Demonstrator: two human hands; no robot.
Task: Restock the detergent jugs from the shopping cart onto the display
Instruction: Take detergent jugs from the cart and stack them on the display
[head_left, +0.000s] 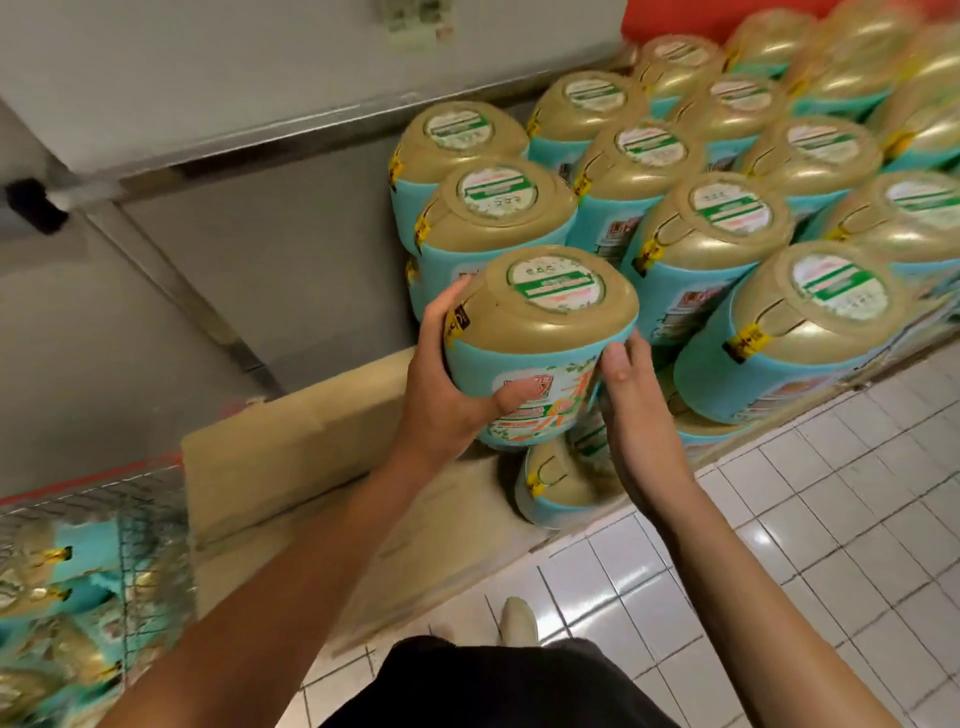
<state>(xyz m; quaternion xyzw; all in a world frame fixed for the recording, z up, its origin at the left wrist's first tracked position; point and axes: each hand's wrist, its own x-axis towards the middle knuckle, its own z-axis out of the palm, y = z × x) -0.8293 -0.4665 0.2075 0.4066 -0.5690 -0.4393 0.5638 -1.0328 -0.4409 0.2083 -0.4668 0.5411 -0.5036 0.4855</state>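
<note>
Hard to read: shopping cart, lower left of frame, blurred and cut by the edge. I make out only wire mesh and teal-and-gold shapes inside. Lid print illegible to me throughout.

Right hand: thumb pressed to the right side of the jug, fingers mostly hidden behind it.

Left hand: fingers curled round the far left side, thumb flat across the front label.

Jug, centre of frame: teal body, gold domed top, round green-and-white sticker. Held over a lower jug at the left end of the stacked jugs.
</note>
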